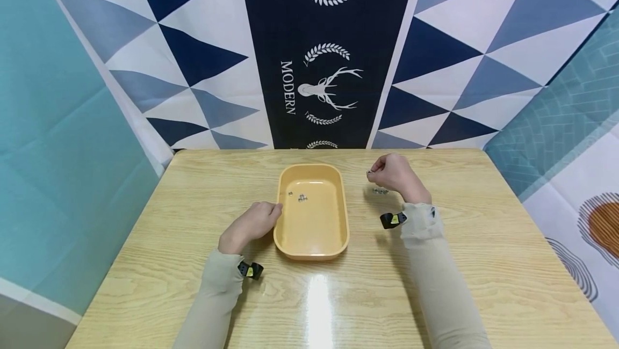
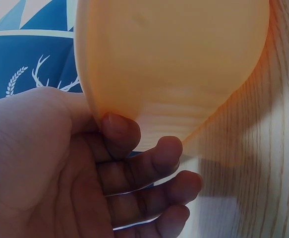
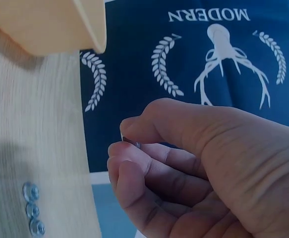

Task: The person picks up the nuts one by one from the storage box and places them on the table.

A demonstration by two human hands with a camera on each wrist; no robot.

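Observation:
A yellow-orange tray [image 1: 314,228] sits on the table, with several small metal nuts [image 1: 302,198] lying in its far left part. My left hand [image 1: 252,224] grips the tray's left wall [image 2: 149,99] between thumb and fingers. To the right of the tray, my right hand [image 1: 395,174] is raised over the table. Its thumb and forefinger pinch a small metal nut [image 3: 131,142], mostly hidden by the fingertips. Below that hand, three shiny round nuts [image 3: 32,210] lie in a row on the wood.
The wooden table [image 1: 309,295] ends at a patterned cloth [image 1: 324,59] hanging behind it. Teal cloth [image 1: 72,123] hangs on the left side. Each wrist wears a small black camera [image 1: 393,220].

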